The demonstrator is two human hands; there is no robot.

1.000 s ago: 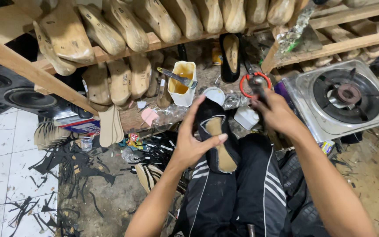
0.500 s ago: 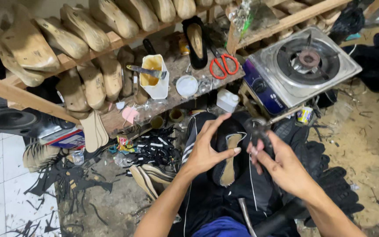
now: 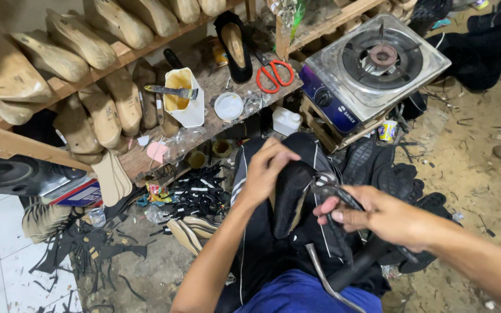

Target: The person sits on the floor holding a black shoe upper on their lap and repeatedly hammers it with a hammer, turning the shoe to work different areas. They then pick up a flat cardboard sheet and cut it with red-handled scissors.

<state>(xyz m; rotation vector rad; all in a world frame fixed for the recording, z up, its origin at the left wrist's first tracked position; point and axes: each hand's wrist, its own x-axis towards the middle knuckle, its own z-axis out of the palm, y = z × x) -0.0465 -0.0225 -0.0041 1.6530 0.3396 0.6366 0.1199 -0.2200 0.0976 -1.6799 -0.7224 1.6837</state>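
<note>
A black shoe upper [image 3: 290, 200] stretched over a tan last rests on my lap, toe pointing down. My left hand [image 3: 266, 169] grips its upper end from the left, fingers curled over the edge. My right hand [image 3: 385, 217] is closed around metal pincers [image 3: 327, 188], whose jaws touch the right edge of the shoe. The tool's dark handles [image 3: 352, 269] run down below my palm toward my lap.
A single-burner gas stove [image 3: 378, 64] stands at the back right. On the wooden shelf [image 3: 146, 159] are red-handled scissors [image 3: 273, 74], a cut white jug [image 3: 185, 98] with a knife across it, a white lid [image 3: 228, 106] and a black shoe [image 3: 236, 43]. Several wooden lasts [image 3: 59, 55] fill the rack. Black scraps [image 3: 198, 194] litter the floor.
My right hand came down from the shelf near the scissors to the shoe and now holds the pincers against it. My left hand stayed on the shoe. The view swung right.
</note>
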